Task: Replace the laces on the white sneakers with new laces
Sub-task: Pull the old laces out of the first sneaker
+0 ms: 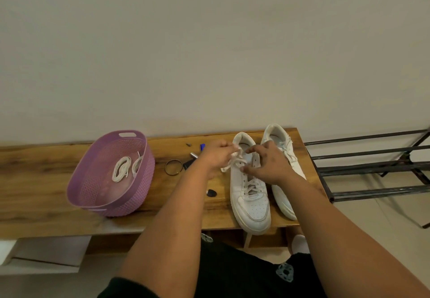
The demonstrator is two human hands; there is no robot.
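A wooden desk [46, 169] stands against a plain wall [209, 41]; left of the sneakers [250, 195] sits a purple basket [97, 195], right a metal rack [372, 169]. The left hand [217, 155] has a pinching grip on the lace [232, 161]; the right hand [270, 165] has its fingers curled at the eyelets, and whether they grip it I cannot tell.

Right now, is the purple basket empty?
No, two coiled white laces lie inside the purple basket on the wooden bench.

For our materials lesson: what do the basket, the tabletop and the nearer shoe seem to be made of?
Basket: likely moulded plastic, matt lilac, with a woven-look pattern.
Tabletop: wood or wood-look laminate, with brown grain streaks.
Shoe: smooth white leather or imitation, with punched toe holes.
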